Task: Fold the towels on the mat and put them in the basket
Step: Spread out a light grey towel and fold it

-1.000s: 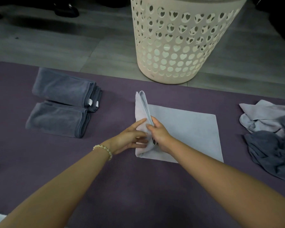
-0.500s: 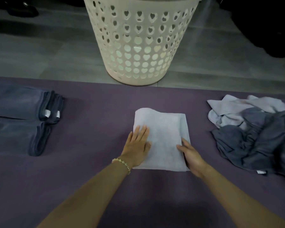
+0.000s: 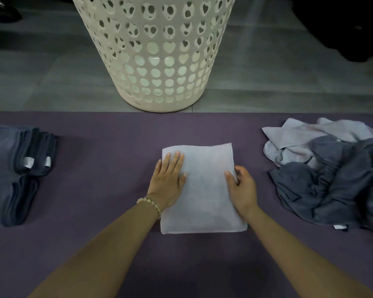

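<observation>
A light lilac towel [image 3: 205,190], folded into a rectangle, lies in the middle of the purple mat [image 3: 108,147]. My left hand [image 3: 169,179] presses flat on its left part, fingers spread. My right hand [image 3: 242,187] grips the towel's right edge, thumb on top and fingers curled around the edge. The cream basket [image 3: 155,50] with heart-shaped holes stands on the floor just beyond the mat. Two folded dark grey towels [image 3: 19,168] lie at the left. An unfolded heap of lilac and dark grey towels [image 3: 327,177] sits at the right.
Grey floor tiles [image 3: 41,78] stretch behind the mat. Dark shapes [image 3: 342,22] fill the far right corner, and a dark shoe-like object [image 3: 2,11] lies at the top left. Bare mat shows between the towel and both piles.
The lilac towel was folded over from left to right into a narrower rectangle. My left hand now lies flat on it and my right hand has taken its right edge.
</observation>
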A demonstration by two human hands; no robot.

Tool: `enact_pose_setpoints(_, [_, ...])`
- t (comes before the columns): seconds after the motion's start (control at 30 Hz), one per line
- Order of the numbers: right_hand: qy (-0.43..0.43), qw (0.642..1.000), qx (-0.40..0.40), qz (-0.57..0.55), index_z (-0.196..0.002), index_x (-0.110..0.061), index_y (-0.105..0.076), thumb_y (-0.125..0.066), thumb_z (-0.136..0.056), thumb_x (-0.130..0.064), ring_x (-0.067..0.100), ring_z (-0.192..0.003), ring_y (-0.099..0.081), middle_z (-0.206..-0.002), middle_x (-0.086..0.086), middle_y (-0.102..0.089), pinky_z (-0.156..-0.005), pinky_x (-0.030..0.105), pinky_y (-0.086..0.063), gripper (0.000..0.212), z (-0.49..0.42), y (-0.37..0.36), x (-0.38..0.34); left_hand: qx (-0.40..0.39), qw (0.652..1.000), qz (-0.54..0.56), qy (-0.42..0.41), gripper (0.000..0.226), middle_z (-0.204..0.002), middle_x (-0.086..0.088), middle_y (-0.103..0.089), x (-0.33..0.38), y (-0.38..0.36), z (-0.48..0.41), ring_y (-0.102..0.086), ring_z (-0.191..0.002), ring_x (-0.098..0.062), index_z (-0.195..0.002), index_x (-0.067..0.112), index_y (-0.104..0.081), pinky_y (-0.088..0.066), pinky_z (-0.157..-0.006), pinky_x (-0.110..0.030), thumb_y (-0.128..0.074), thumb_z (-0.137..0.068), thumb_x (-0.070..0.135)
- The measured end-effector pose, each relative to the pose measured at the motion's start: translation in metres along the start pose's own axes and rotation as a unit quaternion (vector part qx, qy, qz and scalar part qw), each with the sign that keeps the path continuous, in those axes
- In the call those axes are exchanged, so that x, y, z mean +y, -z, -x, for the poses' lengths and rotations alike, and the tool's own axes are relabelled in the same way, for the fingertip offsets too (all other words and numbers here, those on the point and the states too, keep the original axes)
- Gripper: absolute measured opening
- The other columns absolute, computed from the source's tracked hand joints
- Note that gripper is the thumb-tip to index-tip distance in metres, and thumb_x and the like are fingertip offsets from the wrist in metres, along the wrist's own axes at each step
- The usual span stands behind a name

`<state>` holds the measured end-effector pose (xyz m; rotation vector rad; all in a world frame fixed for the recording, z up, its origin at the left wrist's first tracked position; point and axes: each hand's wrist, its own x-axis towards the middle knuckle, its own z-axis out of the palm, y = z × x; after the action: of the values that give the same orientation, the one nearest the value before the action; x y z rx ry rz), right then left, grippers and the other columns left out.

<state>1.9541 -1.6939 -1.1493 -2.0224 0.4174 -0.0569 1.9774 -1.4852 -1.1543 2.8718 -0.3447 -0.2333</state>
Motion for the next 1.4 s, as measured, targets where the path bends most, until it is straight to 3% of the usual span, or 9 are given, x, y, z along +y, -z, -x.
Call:
enact_pose_setpoints(0.4, [-0.044,0.999,-0.004,-0.002,-0.095,-0.005,-0.055,-0.059,-0.092,-0.031,0.018,-0.064,-0.053,-0.077,0.015,-0.062,-0.060,0.037,-0.047,0.026,-0.009,0.002,0.007,0.004,0.999,-0.040,0.016,0.080,-0.159,0.003,0.014,0.005,-0.014,-0.010,0.016,-0.145,-0.019,-0.147,0.020,0.016,0.015,-0.114,-0.034,0.025,-0.076,0.055])
enact_pose_setpoints(0.57, [-0.068,0.997,-0.020,0.016,-0.082,-0.009,-0.051,-0.060,-0.091,-0.036,0.007,-0.057,-0.044,-0.067,-0.004,-0.050,-0.050,0.013,-0.038,0.030,0.023,0.012,0.008,0.054,0.992,0.100,0.049,0.077,-0.159,0.006,0.005,0.014,-0.013,0.019,0.009,-0.146,-0.012,-0.151,0.022,0.000,0.013,-0.115,-0.027,0.010,-0.082,0.055])
enact_pose_setpoints(0.73, [-0.012,0.990,-0.020,0.140,-0.070,-0.017,-0.040,-0.055,-0.093,-0.038,0.012,-0.052,-0.042,-0.057,-0.003,-0.045,-0.053,0.033,-0.039,0.034,0.050,0.023,0.023,0.054,0.987,0.134,0.068,0.075,-0.155,0.012,0.016,0.020,-0.023,0.051,0.016,-0.144,-0.008,-0.150,0.025,0.004,0.012,-0.116,-0.025,0.009,-0.082,0.057])
enact_pose_setpoints(0.9, [-0.013,0.981,0.010,0.195,-0.082,-0.015,-0.041,-0.046,-0.096,-0.041,0.020,-0.056,-0.049,-0.057,-0.002,-0.047,-0.048,0.030,-0.034,0.030,0.054,0.023,0.028,0.046,0.994,0.082,0.060,0.071,-0.155,0.008,0.020,0.025,-0.033,0.052,0.024,-0.142,-0.012,-0.147,0.024,0.014,0.016,-0.114,-0.026,0.009,-0.084,0.055])
enact_pose_setpoints(1.0, [-0.039,0.978,0.027,0.202,-0.095,-0.015,-0.044,-0.045,-0.097,-0.040,0.022,-0.069,-0.057,-0.075,0.002,-0.057,-0.057,0.033,-0.043,0.026,0.056,0.020,0.023,0.047,0.995,0.057,0.059,0.071,-0.157,0.004,0.017,0.027,-0.034,0.051,0.022,-0.143,-0.016,-0.147,0.021,0.014,0.015,-0.114,-0.030,0.012,-0.085,0.057])
enact_pose_setpoints(1.1, [0.067,0.970,0.081,0.218,-0.126,-0.009,-0.048,-0.047,-0.097,-0.035,0.024,-0.111,-0.052,-0.126,0.008,-0.053,-0.089,0.039,-0.044,0.038,0.051,0.017,0.017,0.055,0.996,0.032,0.058,0.078,-0.155,0.002,0.018,0.029,-0.028,0.047,0.023,-0.141,-0.016,-0.146,0.018,0.014,0.020,-0.113,-0.032,0.024,-0.081,0.059])
enact_pose_setpoints(1.2, [0.194,0.938,-0.003,0.287,-0.145,-0.018,-0.037,-0.026,-0.097,-0.045,0.016,-0.141,-0.024,-0.154,0.001,-0.029,-0.115,0.035,-0.016,0.056,0.034,0.005,0.003,0.087,0.995,0.022,0.035,0.070,-0.156,0.002,0.010,0.032,-0.015,0.030,0.017,-0.142,-0.014,-0.149,0.016,0.003,0.019,-0.114,-0.032,0.009,-0.087,0.048])
enact_pose_setpoints(1.3, [0.222,0.908,-0.114,0.338,-0.151,-0.027,-0.012,0.000,-0.088,-0.053,0.008,-0.146,0.006,-0.158,-0.010,0.001,-0.118,0.031,0.007,0.069,0.010,-0.020,-0.016,0.078,0.997,-0.007,0.018,0.076,-0.159,0.001,0.006,0.030,-0.003,0.002,0.014,-0.145,-0.017,-0.151,0.015,0.003,0.018,-0.113,-0.033,0.016,-0.081,0.043])
enact_pose_setpoints(1.4, [0.219,0.879,-0.148,0.397,-0.152,-0.026,-0.003,0.012,-0.081,-0.054,0.011,-0.146,0.012,-0.160,-0.007,0.005,-0.115,0.031,0.016,0.077,-0.016,-0.042,-0.019,0.047,0.998,-0.031,0.013,0.080,-0.160,0.001,0.007,0.020,-0.009,-0.017,0.010,-0.146,-0.017,-0.151,0.016,0.003,0.017,-0.113,-0.034,0.020,-0.078,0.043])
